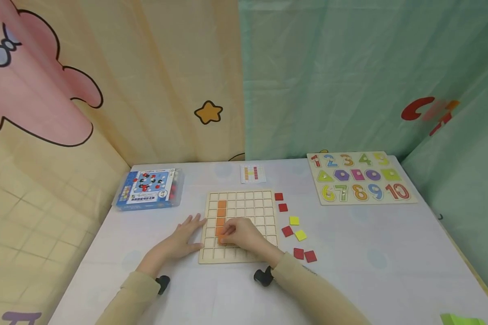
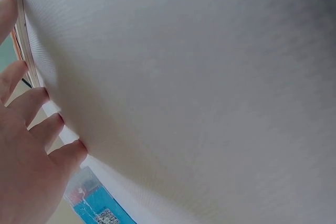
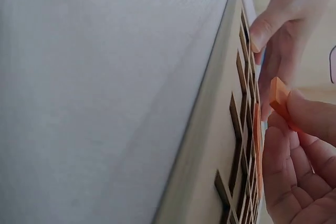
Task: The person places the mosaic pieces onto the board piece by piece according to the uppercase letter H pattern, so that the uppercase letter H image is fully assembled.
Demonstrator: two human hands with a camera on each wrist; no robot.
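A wooden grid board (image 1: 250, 207) lies flat on the table. Orange square tiles (image 1: 221, 213) form a column in its second column from the left. Between thumb and fingers, my right hand (image 1: 246, 234) pinches an orange tile (image 3: 279, 97) over the lower end of that column. The right wrist view shows this tile tilted and raised off the board. My left hand (image 1: 182, 240) rests at the board's left edge, fingers spread, with fingertips and thumb touching the edge. Several red tiles (image 1: 287, 231) and two yellow tiles (image 1: 294, 220) lie loose right of the board.
Behind the board lies a small pattern card (image 1: 253, 174). A blue boxed set (image 1: 148, 189) sits at the back left. At the back right is a number and shape puzzle board (image 1: 363, 178). A green object (image 1: 461, 319) shows at the front right corner.
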